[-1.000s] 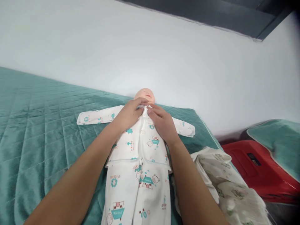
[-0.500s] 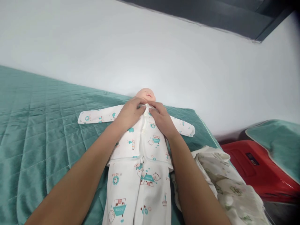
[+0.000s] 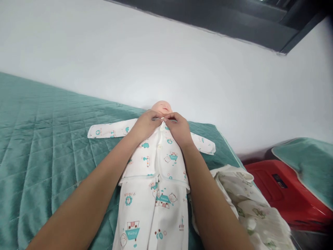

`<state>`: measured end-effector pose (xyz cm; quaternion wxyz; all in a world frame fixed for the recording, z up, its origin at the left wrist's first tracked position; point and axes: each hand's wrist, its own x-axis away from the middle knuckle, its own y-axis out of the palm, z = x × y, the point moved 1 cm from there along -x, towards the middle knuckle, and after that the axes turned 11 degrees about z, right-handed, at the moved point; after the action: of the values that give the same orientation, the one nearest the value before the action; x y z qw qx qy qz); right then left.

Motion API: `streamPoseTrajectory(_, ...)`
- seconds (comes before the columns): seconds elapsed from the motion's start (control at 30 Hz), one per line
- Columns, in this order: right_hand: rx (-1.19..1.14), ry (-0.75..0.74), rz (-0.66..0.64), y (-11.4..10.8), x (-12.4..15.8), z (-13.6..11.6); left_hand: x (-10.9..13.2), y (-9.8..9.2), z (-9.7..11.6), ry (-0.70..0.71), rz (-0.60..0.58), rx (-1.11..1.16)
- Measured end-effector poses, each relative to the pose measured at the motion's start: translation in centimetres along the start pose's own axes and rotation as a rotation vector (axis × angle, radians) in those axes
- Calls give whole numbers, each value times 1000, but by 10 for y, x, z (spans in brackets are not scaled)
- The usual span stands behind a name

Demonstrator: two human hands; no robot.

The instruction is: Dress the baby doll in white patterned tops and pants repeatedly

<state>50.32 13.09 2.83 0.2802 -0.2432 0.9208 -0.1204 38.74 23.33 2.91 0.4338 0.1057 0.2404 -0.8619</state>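
Note:
A baby doll (image 3: 161, 106) lies on its back, its head toward the wall. It wears a white printed jacket (image 3: 145, 156) with long sleeves spread to both sides, and matching white trousers (image 3: 137, 215). My left hand (image 3: 149, 122) and my right hand (image 3: 178, 125) meet at the jacket's neckline, just below the doll's chin. The fingers and thumbs of both pinch the collar edges close together at the front opening. A small button (image 3: 159, 147) shows lower on the jacket front. The fastening under my fingertips is hidden.
Beneath the doll is a quilted green bed cover (image 3: 52, 139), meeting a white wall (image 3: 104, 62) behind. A crumpled white printed cloth (image 3: 249, 198) lies by my right forearm. Beyond the bed's right edge are a red plastic stool (image 3: 281, 191) and a green cloth (image 3: 309, 166).
My right hand's fingers have bent inward and the thumb has moved closer to the left thumb at the collar. The view has shifted slightly; the doll lies as before.

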Motion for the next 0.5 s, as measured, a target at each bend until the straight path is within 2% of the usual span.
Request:
streamPoseTrajectory(0.2, 20, -40, 21, -2, 4, 4, -14, 0, 4, -44, -122, -11)
streamPoseTrajectory(0.33, 9, -57, 36, -2, 3, 4, -21, -4, 11, -89, -224, -102)
streamPoseTrajectory(0.4, 30, -96, 49, -2, 3, 4, -23, -3, 12, -113, -226, -159)
streamPoseTrajectory(0.5, 79, -147, 52, -1, 3, 3, -23, 1, 7, -108, -159, -219)
